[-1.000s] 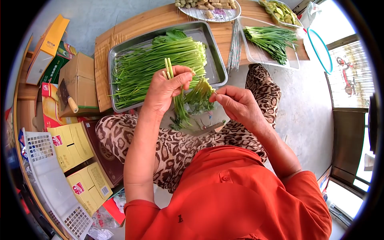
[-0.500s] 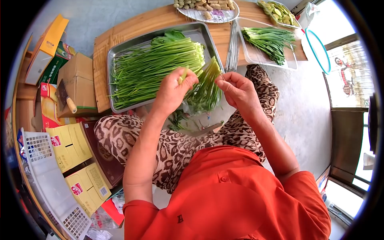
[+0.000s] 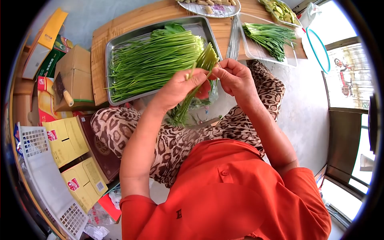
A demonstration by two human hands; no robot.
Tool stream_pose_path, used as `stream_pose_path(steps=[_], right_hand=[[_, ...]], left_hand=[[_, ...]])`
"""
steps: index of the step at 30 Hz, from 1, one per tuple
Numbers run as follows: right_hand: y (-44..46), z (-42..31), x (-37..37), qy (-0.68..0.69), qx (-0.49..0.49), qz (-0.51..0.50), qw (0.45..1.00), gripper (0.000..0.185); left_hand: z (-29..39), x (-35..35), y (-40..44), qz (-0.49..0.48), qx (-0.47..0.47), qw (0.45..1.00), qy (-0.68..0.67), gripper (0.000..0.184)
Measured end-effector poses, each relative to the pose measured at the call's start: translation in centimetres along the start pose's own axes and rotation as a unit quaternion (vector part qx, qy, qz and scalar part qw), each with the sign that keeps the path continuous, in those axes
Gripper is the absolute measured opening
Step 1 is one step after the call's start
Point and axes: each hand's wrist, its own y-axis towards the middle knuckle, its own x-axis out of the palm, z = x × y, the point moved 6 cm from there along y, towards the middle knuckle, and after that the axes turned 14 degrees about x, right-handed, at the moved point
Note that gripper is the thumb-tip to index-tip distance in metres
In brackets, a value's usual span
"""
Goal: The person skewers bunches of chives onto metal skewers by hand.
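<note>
My left hand [image 3: 180, 87] is closed round green chives, their pale stem ends standing up past the fingers and the leaves hanging below. A small fan of chives [image 3: 208, 57] stands between my two hands. With thumb and fingers pinched, my right hand [image 3: 237, 80] grips a thin skewer [image 3: 219, 64] whose tip end meets the stems. Behind them, a metal tray [image 3: 212, 34] holds a thick layer of chives [image 3: 156, 60]. Most of the skewer is hidden or too thin to follow.
Metal skewers [image 3: 233, 42] lie on the wooden table [image 3: 132, 20] beside a clear plastic tray [image 3: 276, 62] with more chives. A plate [image 3: 218, 15] and a container of sliced vegetables [image 3: 282, 14] stand at the back. Cardboard boxes [image 3: 76, 72] and a cleaver [image 3: 64, 90] are at left.
My left hand has moved down and now wraps the chives by the fan, swinging their leaves left. My right hand has shifted slightly up, closer to the left.
</note>
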Motion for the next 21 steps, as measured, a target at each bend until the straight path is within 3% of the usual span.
stream_pose_path(steps=[1,4,5,7,8,11,16,18,21], right_hand=[[0.1,0.1,-0.1,0.002,0.001,0.003,1.000,0.013],[0.1,0.1,0.0,0.012,-0.005,0.000,1.000,0.011],[0.3,0.2,0.1,0.013,-0.004,0.000,1.000,0.011],[0.6,0.3,0.2,0.001,-0.013,0.009,1.000,0.012],[0.7,0.4,0.3,0.002,-0.012,0.007,1.000,0.012],[0.9,0.3,0.4,-0.001,-0.013,0.009,1.000,0.013],[0.6,0.2,0.5,0.014,0.009,0.005,1.000,0.015],[-0.1,-0.1,0.3,0.003,0.015,-0.007,1.000,0.016],[-1.4,-0.3,0.0,-0.038,0.020,-0.031,0.999,0.020]], left_hand=[[-0.2,0.1,0.2,-0.003,-0.002,1.000,-0.001,0.035],[0.3,-1.7,0.6,0.153,0.084,0.974,0.141,0.027],[0.2,-1.8,0.7,0.153,0.083,0.974,0.142,0.027],[1.3,-2.3,0.5,0.202,0.132,0.927,0.287,0.022],[1.8,-1.8,0.5,0.210,0.141,0.928,0.275,0.013],[1.3,-1.2,0.6,0.197,0.148,0.937,0.248,0.009],[1.1,-1.3,0.7,0.198,0.126,0.964,0.127,0.016],[1.0,-2.5,0.1,0.227,0.054,0.970,0.065,0.014],[0.9,-4.0,-0.1,0.254,0.058,0.965,-0.025,0.017]])
